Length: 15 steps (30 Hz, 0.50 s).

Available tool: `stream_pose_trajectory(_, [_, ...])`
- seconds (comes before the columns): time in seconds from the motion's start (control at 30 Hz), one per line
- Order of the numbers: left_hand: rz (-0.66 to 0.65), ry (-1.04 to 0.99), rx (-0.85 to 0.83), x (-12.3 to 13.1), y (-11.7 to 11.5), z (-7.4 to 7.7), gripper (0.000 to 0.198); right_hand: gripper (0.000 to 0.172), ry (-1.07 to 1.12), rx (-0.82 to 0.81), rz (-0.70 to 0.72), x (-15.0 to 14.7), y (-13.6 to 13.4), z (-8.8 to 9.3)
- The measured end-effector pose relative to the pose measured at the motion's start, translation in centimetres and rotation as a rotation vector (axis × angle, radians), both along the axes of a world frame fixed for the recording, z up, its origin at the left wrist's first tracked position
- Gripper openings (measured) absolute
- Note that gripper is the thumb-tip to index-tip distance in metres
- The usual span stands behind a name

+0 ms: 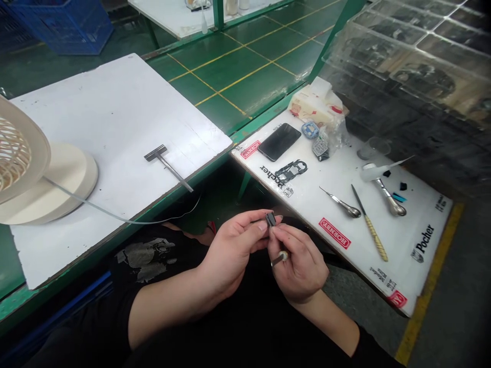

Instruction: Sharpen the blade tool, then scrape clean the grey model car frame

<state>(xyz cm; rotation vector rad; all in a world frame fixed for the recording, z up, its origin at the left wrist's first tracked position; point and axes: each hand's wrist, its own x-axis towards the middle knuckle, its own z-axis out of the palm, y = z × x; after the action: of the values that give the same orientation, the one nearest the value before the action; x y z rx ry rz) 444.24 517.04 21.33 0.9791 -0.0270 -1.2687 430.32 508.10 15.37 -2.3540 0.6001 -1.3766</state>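
Over my lap, my left hand (pixel 233 245) pinches a small dark plastic part (pixel 270 220) between thumb and fingers. My right hand (pixel 301 260) meets it from the other side, its thumb and forefinger at the part's lower edge. A slim tool with a flat metal end (pixel 278 259) sticks out from between my right fingers; the rest of it is hidden in the hand. On the board to the right lie a dark model car piece (pixel 291 171), a fine-pointed metal tool (pixel 341 202), a file with a yellow handle (pixel 370 225) and another metal-handled tool (pixel 390 197).
Also on the printed board (pixel 314 250) are a phone (pixel 279 141), a plastic dropper (pixel 383 168), small dark pieces and plastic bags. A fan (pixel 57 179) and a T-shaped metal tool (pixel 169 166) occupy the left white table. Clear trays (pixel 414 66) are stacked at the right.
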Motion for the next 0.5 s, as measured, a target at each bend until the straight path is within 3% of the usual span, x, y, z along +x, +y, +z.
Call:
stream_pose_trajectory(0.27, [0.039,0.031,0.027,-0.3,0.1,-0.3,0.038,0.058,-0.008,0.034,0.033,-0.1,0.5,-0.5])
stream_pose_trajectory(0.5, [0.025,-0.058,0.024,0.3,0.0,-2.2,0.048,0.014,0.013,0.175,-0.03,0.8,0.7,0.7])
